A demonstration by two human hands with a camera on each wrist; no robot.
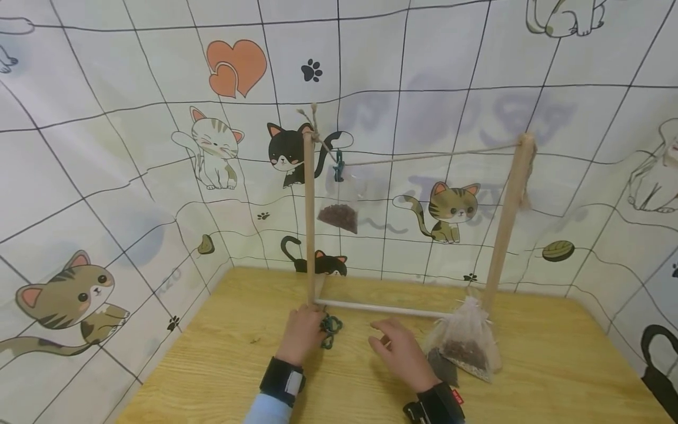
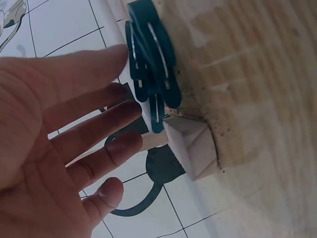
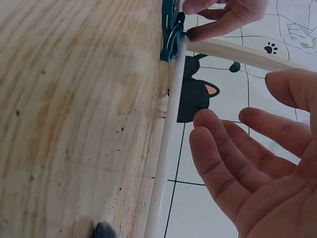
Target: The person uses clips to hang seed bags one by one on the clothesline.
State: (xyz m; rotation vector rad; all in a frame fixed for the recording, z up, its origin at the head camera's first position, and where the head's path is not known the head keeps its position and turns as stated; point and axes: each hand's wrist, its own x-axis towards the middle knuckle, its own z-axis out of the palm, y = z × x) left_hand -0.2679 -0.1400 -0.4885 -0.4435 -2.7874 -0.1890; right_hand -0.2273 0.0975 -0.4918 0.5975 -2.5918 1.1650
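Observation:
Several dark green clothespins (image 1: 329,330) lie bunched on the wooden table by the foot of the left post. My left hand (image 1: 303,334) is right at them; in the left wrist view its thumb tip meets the edge of the green clothespins (image 2: 151,54), with the other fingers loosely spread. My right hand (image 1: 399,352) hovers over the table left of a white mesh bag (image 1: 466,341) with dark brown contents. Its fingers (image 3: 213,163) are relaxed and hold nothing. A clear bag of brown bits (image 1: 339,217) hangs from the string by one green clothespin (image 1: 339,166).
A wooden frame has a left post (image 1: 310,218), a thicker right post (image 1: 511,218) and a white bar (image 1: 384,308) low between them. A string (image 1: 434,155) runs across its top. Dark grey fabric (image 1: 442,366) lies beside the mesh bag. Cat-print cloth (image 1: 371,70) surrounds the table (image 1: 212,365).

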